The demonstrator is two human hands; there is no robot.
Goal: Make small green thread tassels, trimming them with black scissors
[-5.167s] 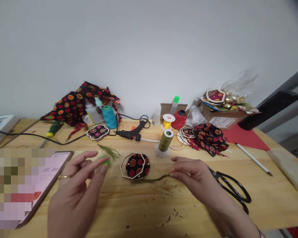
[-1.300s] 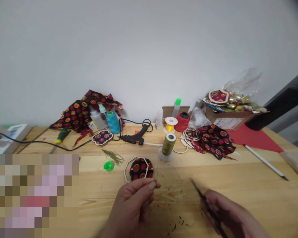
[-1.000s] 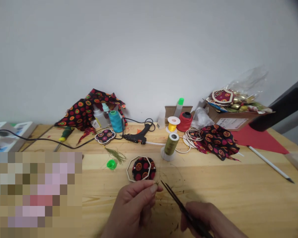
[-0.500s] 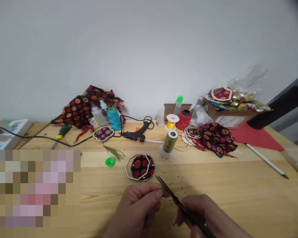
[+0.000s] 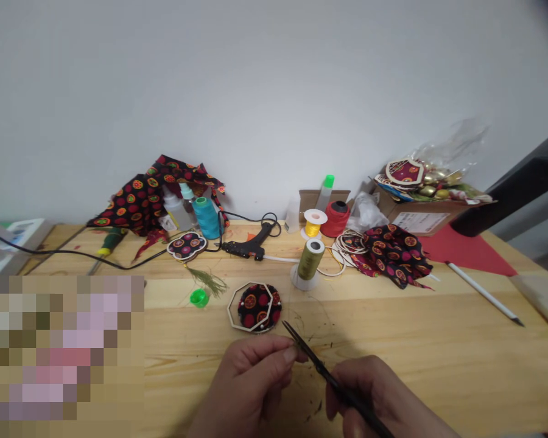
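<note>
My right hand (image 5: 369,389) is closed around a pair of dark scissors (image 5: 317,365), whose narrow blades point up and to the left. The blades lie beside the fingertips of my left hand (image 5: 260,371), which pinches something too small to make out. Just beyond the blade tips, an octagonal wooden frame (image 5: 229,310) rests partly over a round pad of black patterned fabric (image 5: 258,304) with white beads at its edge. A spool of olive thread (image 5: 309,261) stands behind my hands, and small dark scraps (image 5: 317,406) are scattered under them.
A glue gun (image 5: 249,246), a turquoise thread cone (image 5: 207,218), a green cap (image 5: 199,297) and a tasselled fabric ornament (image 5: 187,246) lie to the left. Yellow thread (image 5: 313,228), red thread (image 5: 335,220), a cardboard box (image 5: 438,213) and a white pencil (image 5: 484,292) are on the right.
The whole view has shifted slightly, so things appear a little further left. Both hands and the scissors keep nearly the same pose relative to each other.
</note>
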